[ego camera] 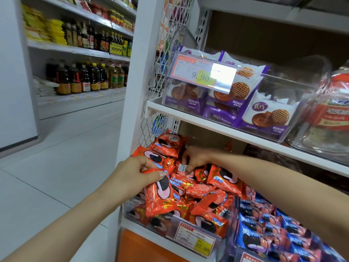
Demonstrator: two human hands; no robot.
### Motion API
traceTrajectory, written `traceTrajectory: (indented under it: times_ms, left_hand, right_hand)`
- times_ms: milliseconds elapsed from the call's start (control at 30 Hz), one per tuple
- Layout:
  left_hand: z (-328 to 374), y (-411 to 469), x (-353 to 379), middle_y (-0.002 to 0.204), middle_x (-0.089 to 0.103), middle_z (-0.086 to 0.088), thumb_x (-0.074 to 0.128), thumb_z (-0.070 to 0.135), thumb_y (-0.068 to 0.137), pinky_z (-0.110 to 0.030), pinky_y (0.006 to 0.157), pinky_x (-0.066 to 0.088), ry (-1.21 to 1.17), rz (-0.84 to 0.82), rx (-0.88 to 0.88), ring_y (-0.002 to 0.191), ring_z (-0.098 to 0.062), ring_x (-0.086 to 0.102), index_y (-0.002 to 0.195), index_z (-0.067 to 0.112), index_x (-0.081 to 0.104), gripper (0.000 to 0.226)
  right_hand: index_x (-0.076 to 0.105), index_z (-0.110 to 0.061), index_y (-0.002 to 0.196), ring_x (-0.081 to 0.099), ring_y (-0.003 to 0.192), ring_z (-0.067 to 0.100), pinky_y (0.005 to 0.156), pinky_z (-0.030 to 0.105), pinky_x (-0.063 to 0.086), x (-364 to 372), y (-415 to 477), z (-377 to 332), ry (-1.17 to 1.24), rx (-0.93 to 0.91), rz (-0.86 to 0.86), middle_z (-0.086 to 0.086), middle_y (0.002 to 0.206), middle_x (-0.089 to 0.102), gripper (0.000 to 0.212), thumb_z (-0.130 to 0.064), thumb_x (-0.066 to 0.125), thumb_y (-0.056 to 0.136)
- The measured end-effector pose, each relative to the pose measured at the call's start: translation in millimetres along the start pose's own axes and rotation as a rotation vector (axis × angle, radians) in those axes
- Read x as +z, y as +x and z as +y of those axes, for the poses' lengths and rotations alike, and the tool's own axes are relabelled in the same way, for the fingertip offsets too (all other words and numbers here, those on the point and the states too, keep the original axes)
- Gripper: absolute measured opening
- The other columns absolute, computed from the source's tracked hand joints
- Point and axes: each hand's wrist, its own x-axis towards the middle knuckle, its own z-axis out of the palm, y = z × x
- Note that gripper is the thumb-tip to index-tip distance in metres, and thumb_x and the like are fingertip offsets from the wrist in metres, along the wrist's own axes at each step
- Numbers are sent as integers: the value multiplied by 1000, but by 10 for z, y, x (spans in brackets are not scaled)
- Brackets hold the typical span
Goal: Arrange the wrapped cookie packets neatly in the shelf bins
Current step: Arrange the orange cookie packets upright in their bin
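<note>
Left hand (136, 172): clamped on glossy orange foil cookie packet (160, 193), atop heap in clear plastic shelf bin (175, 225). Right hand (195, 158): fingertips pinched on white barcode flap (182, 168) of packet beneath. Advice: lay packets flat, faces forward, rows aligned.

**Sorting red cookie packets in the lower bin**

Reaching into a clear bin (136, 214) heaped with red cookie packets (205, 203). Left hand (132, 173) gripping one red packet (160, 193) at its upper end, thumb lying across the wrapper. Right hand (194, 157) pinching a packet's barcode flap (182, 167) deeper in the heap. Showing a price tag (196, 241) reading 27.80 on the bin front. Sitting just beside, blue packets (264, 229). Standing on the shelf above, purple waffle-cookie packs (268, 114) behind a 9.90 tag (202, 75).
</note>
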Motion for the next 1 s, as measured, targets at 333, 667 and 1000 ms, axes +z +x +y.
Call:
traceTrajectory:
  times_ms: [333,667,1000]
  left_hand:
    - [-15,-3,-45,94,70,0,75,31,75,-41,89,51,27,20,-4,91,-17,65,82,20,68,16]
    - [-24,5,-43,94,70,-2,75,32,75,-42,89,52,28,11,-7,91,-18,66,80,21,67,14]
    - [-46,37,-44,88,70,-3,76,28,75,-36,80,55,43,-95,-37,84,-19,67,77,18,67,14]
  right_hand:
    - [57,-20,80,50,84,14,71,24,39,21,34,77,29,-33,-86,-4,79,54,22,-10,76,75]
    - [68,-8,110,50,97,12,73,16,41,-35,8,91,74,-11,-96,-2,105,60,35,-11,75,76]
    - [70,-9,102,51,85,7,63,12,38,19,57,45,5,-49,13,0,100,65,29,-9,77,73]
